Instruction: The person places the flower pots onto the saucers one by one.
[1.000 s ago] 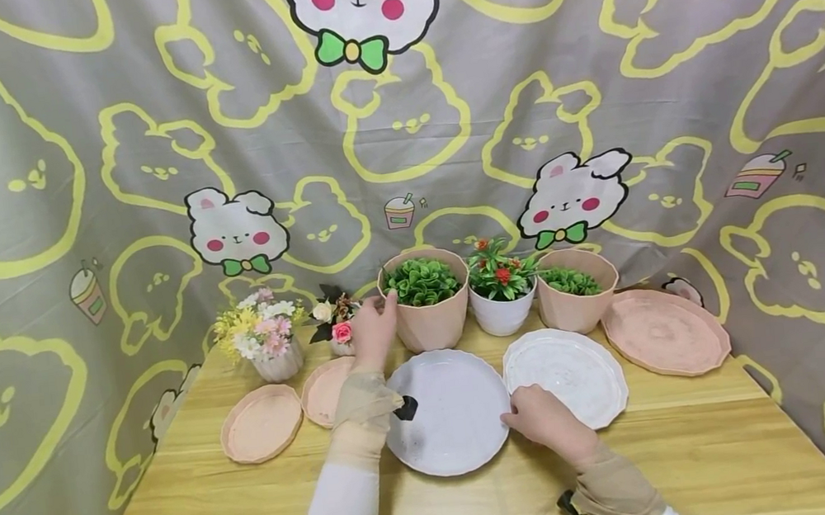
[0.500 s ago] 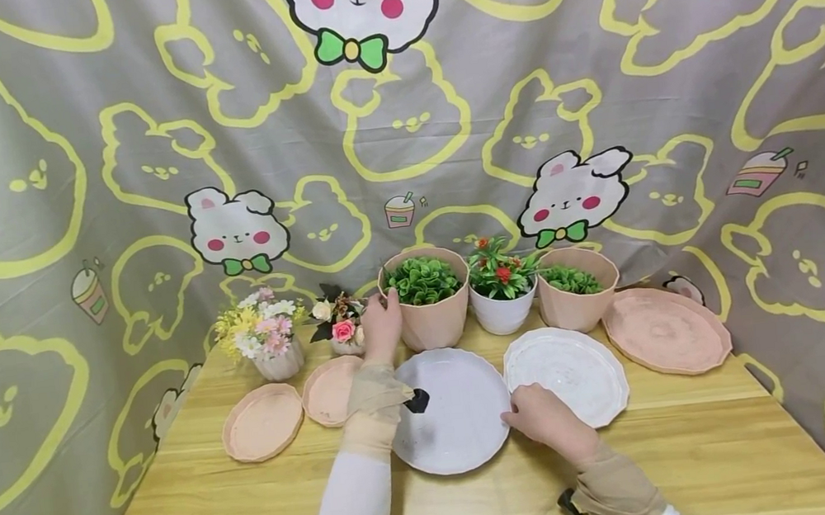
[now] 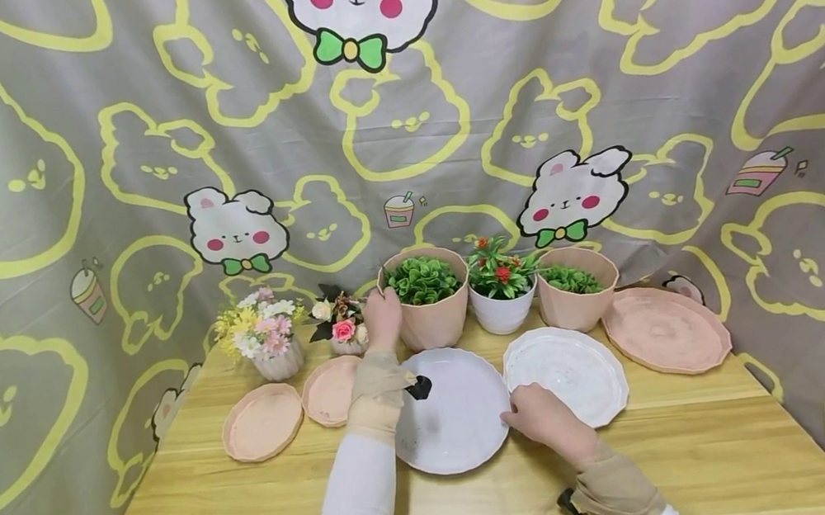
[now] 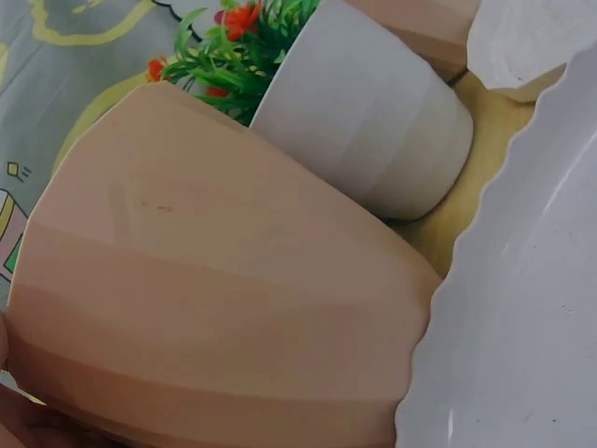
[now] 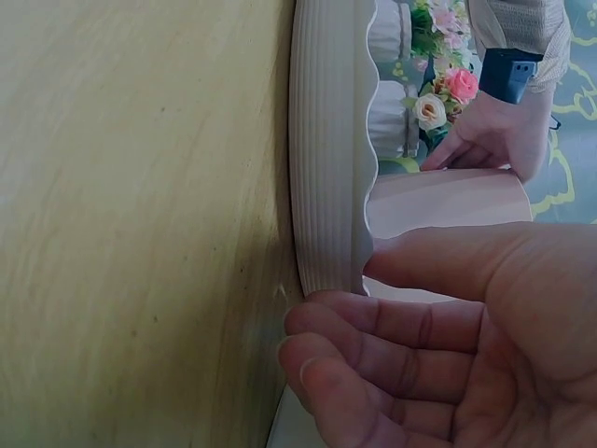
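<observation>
My left hand (image 3: 383,318) grips the left side of a large pink flowerpot (image 3: 434,326) near its rim. Leafy green foliage (image 3: 424,280) fills the top of that pot. In the left wrist view the pot's faceted wall (image 4: 215,271) takes up most of the picture, and only bits of the hand show at the lower left. My right hand (image 3: 547,420) pinches the right edge of a round pale-grey plant saucer (image 3: 457,411) on the table, in front of the pot. The right wrist view shows the thumb (image 5: 420,259) at the scalloped rim and the fingers curled below it.
Right of the pot stand a white pot (image 3: 504,313) with red flowers and a smaller pink pot (image 3: 577,308). Two flower pots, one being a ribbed vase (image 3: 279,361), stand left. A white saucer (image 3: 566,377), large pink saucer (image 3: 666,331) and small pink saucer (image 3: 261,423) lie around.
My left hand and forearm have shifted slightly to the right, with the hand staying at the large pot's side. My right hand, the saucer and the pots stay about where they were.
</observation>
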A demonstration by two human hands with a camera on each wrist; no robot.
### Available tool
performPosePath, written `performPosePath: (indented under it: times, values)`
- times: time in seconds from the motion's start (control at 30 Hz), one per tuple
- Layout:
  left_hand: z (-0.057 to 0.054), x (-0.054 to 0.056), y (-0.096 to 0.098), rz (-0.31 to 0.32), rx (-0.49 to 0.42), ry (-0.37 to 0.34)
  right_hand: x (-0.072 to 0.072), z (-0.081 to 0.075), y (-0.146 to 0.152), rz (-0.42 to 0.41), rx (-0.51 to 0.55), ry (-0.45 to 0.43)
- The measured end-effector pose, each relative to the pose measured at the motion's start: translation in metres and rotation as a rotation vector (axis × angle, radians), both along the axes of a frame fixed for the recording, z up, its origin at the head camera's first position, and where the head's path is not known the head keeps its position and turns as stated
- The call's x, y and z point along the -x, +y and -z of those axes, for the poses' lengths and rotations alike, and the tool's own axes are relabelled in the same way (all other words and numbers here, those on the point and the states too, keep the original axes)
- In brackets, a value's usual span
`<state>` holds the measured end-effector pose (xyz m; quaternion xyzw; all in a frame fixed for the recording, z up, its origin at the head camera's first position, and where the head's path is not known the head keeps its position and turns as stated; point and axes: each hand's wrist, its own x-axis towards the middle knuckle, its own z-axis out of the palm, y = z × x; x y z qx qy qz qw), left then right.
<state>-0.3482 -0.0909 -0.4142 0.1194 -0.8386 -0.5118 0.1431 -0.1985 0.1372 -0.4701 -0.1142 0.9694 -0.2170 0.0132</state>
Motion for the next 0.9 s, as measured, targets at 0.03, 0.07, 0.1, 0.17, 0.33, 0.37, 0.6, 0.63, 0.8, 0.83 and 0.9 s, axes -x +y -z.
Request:
performPosePath:
  times: [0.03, 0.07, 0.1, 0.17, 0.33, 0.37, 0.6, 0.63, 0.8, 0.83, 0.9]
  values:
    - [-0.001, 0.0, -0.001, 0.002, 0.014, -0.005, 0.0, 0.0, 0.0, -0.001, 0.0, 0.001]
    - [-0.002, 0.0, -0.001, 0.0, 0.026, -0.008, 0.0, 0.0, 0.0, -0.001, 0.0, 0.003]
    - [-0.003, 0.0, -0.002, -0.002, 0.035, -0.009, 0.0, 0.001, 0.0, -0.002, -0.001, 0.005]
    - [-0.005, 0.0, -0.004, -0.001, 0.024, -0.014, 0.0, 0.001, 0.0, -0.002, -0.001, 0.007]
    - [-0.009, 0.001, -0.01, 0.043, -0.124, -0.038, 0.001, 0.003, 0.0, 0.003, 0.0, 0.017]
    - [-0.01, 0.0, -0.011, 0.052, -0.133, -0.043, 0.001, 0.003, 0.0, 0.003, -0.001, 0.019]
    - [-0.016, -0.003, -0.017, 0.132, -0.209, -0.109, -0.001, 0.003, -0.001, -0.01, 0.006, 0.028]
    - [-0.018, -0.003, -0.017, 0.147, -0.239, -0.126, -0.001, 0.002, -0.001, -0.011, 0.008, 0.033]
    - [-0.022, -0.001, -0.021, 0.189, -0.328, -0.173, -0.004, -0.001, -0.001, -0.012, 0.005, 0.04]
    - [-0.023, -0.001, -0.021, 0.19, -0.331, -0.174, -0.004, -0.001, -0.001, -0.011, 0.004, 0.037]
    - [-0.023, 0.0, -0.022, 0.189, -0.33, -0.175, -0.003, -0.001, -0.001, -0.014, 0.006, 0.035]
